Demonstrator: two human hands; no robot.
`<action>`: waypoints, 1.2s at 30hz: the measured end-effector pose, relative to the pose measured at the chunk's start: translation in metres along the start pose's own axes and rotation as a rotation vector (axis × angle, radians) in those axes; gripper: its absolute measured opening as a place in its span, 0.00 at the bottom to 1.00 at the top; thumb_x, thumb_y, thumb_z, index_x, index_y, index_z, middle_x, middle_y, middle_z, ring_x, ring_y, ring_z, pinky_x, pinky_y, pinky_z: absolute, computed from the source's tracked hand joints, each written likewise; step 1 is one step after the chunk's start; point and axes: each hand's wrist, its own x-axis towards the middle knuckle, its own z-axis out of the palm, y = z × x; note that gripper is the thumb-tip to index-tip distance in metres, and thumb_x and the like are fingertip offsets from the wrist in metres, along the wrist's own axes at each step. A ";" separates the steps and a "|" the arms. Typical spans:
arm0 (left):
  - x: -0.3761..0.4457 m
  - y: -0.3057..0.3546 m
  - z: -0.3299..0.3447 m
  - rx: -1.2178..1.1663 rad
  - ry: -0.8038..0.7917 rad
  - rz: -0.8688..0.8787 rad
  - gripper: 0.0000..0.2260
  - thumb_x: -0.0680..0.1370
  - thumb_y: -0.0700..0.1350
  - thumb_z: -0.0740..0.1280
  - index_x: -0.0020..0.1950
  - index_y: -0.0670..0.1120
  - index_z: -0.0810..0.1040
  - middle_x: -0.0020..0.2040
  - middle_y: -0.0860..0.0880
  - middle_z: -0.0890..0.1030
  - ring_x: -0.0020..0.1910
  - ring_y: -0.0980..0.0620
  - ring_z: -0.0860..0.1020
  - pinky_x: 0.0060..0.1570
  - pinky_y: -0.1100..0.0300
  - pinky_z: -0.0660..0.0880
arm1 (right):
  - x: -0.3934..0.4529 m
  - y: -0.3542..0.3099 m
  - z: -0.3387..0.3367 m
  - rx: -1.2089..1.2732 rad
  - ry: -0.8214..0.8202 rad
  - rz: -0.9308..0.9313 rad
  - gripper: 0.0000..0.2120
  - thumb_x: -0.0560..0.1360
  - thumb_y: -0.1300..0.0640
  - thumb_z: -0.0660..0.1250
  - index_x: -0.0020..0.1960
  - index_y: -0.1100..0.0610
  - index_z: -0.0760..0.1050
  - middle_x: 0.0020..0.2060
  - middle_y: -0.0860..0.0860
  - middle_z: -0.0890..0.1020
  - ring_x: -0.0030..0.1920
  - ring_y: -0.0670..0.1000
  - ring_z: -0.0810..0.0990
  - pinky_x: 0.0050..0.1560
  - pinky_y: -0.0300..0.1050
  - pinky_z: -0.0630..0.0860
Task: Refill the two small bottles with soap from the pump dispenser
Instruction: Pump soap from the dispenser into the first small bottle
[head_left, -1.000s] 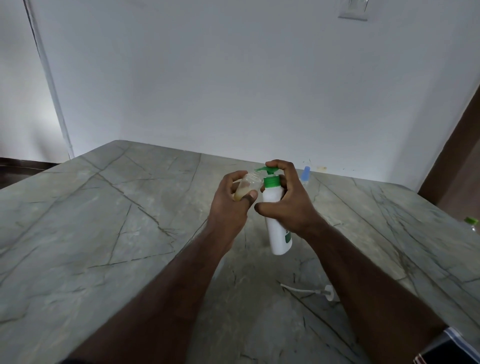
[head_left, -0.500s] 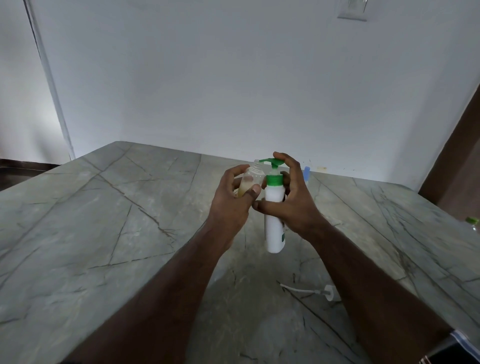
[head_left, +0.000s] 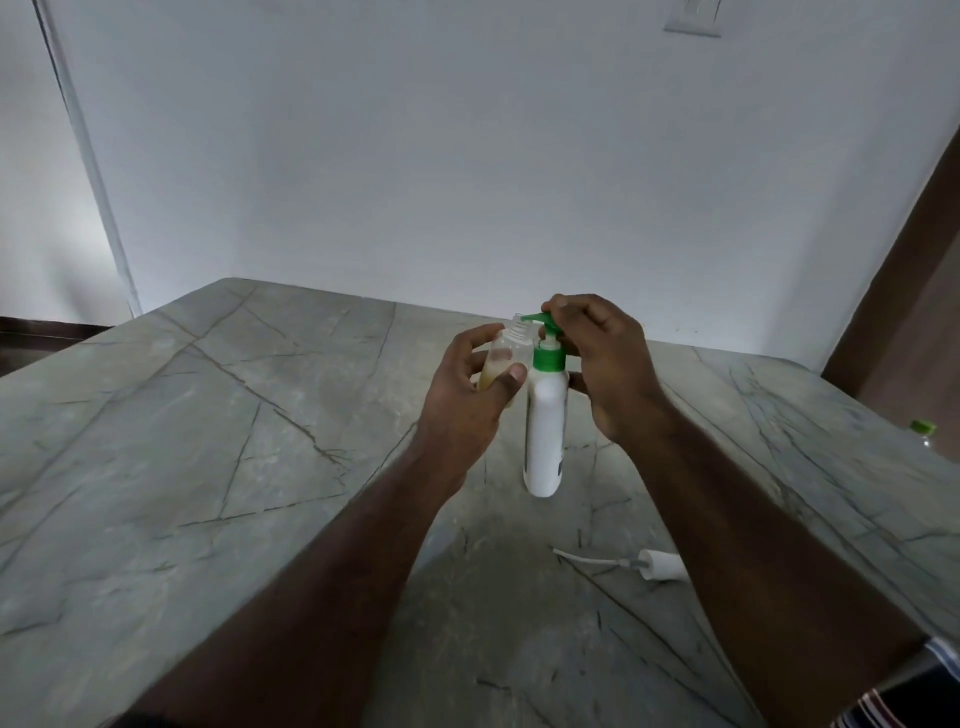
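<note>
left hand (head_left: 467, 395): grasping small bottle (head_left: 501, 358), uncapped, under green spout | right hand (head_left: 605, 364): clenched around pump dispenser (head_left: 545, 426), finger on pump head | loose pump cap (head_left: 660, 565): on table (head_left: 208, 441), near right

Big grey stone table (head_left: 208, 441) with thin dark crack lines, filling the low half. Plain white wall (head_left: 467, 156) behind, from 9 to 2 o'clock. White switch plate (head_left: 693, 18) at 1 o'clock. Brown wooden door frame (head_left: 904, 291) at 3 o'clock. Soft, dim light, brighter near the wall.
</note>
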 end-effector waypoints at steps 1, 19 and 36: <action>-0.001 0.000 0.001 0.005 0.001 0.004 0.20 0.79 0.45 0.70 0.70 0.54 0.71 0.65 0.51 0.77 0.60 0.52 0.78 0.58 0.52 0.80 | 0.001 -0.002 0.000 0.005 0.002 0.031 0.06 0.77 0.53 0.67 0.48 0.53 0.81 0.45 0.49 0.85 0.46 0.50 0.83 0.43 0.52 0.81; -0.006 -0.003 -0.003 0.000 -0.004 0.020 0.19 0.79 0.45 0.70 0.68 0.55 0.72 0.61 0.54 0.77 0.57 0.55 0.78 0.54 0.56 0.81 | 0.005 -0.003 0.018 0.187 0.076 0.233 0.04 0.74 0.61 0.68 0.40 0.54 0.77 0.35 0.49 0.80 0.36 0.49 0.78 0.40 0.44 0.76; -0.008 -0.003 0.000 0.003 -0.030 0.013 0.19 0.79 0.45 0.70 0.67 0.57 0.71 0.59 0.57 0.78 0.54 0.58 0.79 0.52 0.59 0.81 | 0.005 0.002 0.004 0.222 0.065 0.227 0.04 0.74 0.60 0.67 0.41 0.55 0.78 0.35 0.49 0.80 0.39 0.50 0.77 0.42 0.45 0.75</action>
